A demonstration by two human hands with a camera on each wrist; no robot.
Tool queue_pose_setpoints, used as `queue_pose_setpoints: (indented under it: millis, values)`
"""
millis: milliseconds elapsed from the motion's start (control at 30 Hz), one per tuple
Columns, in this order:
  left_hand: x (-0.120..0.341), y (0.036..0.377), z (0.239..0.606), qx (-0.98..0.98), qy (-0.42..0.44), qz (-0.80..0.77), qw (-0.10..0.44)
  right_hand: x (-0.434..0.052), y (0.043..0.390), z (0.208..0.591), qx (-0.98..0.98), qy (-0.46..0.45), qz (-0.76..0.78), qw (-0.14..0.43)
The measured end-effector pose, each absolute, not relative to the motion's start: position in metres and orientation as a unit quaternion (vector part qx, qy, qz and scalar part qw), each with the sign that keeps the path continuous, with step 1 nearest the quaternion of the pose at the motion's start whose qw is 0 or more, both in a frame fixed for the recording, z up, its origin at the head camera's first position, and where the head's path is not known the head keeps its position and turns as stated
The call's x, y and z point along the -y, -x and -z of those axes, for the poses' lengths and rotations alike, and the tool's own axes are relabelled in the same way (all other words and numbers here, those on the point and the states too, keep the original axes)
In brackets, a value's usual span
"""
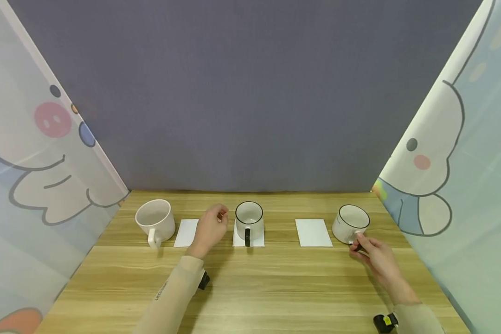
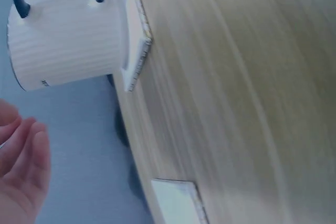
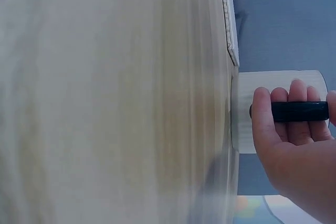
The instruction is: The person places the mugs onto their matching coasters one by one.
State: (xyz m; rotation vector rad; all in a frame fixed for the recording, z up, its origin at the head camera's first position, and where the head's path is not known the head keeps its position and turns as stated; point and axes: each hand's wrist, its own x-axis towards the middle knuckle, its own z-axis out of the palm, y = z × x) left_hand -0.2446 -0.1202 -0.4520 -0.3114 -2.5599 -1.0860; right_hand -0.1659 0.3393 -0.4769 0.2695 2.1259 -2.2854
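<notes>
My right hand (image 1: 377, 260) holds the black handle (image 3: 299, 111) of a white mug with a dark rim (image 1: 341, 229) at the right side of the table. In the right wrist view the fingers wrap behind that handle, and the mug stands upright. My left hand (image 1: 210, 228) hovers left of a second dark-rimmed white mug (image 1: 252, 229), its fingers loosely bent and holding nothing. This middle mug sits on a white square coaster (image 1: 260, 243), its black handle facing me. In the left wrist view a gap separates the fingers from the mug (image 2: 65, 38).
An all-white mug (image 1: 163, 227) stands at the left end of the wooden table (image 1: 284, 287). One white coaster (image 1: 186, 233) lies partly behind my left hand, and another (image 1: 314, 233) lies left of the right mug. A grey panel (image 1: 250, 102) rises behind; patterned curtains flank both sides.
</notes>
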Motion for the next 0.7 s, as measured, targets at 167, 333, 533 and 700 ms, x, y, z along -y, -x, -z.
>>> queue_pose_setpoints:
  millis: [167,333,533,700]
  values:
    - [0.115,0.241,0.443,0.877,0.135,0.396,0.238,-0.339,0.166,0.475,-0.685,-0.086,0.724,0.009]
    - [0.109,0.238,0.435,0.858,0.162,0.4,0.277,-0.339,0.166,0.476,-0.688,-0.083,0.721,0.01]
    - [0.1,0.237,0.424,0.839,0.204,0.4,0.307,-0.338,0.167,0.476,-0.688,-0.086,0.721,0.002]
    - [0.09,0.237,0.415,0.825,0.235,0.405,0.317,-0.337,0.167,0.476,-0.685,-0.093,0.723,-0.003]
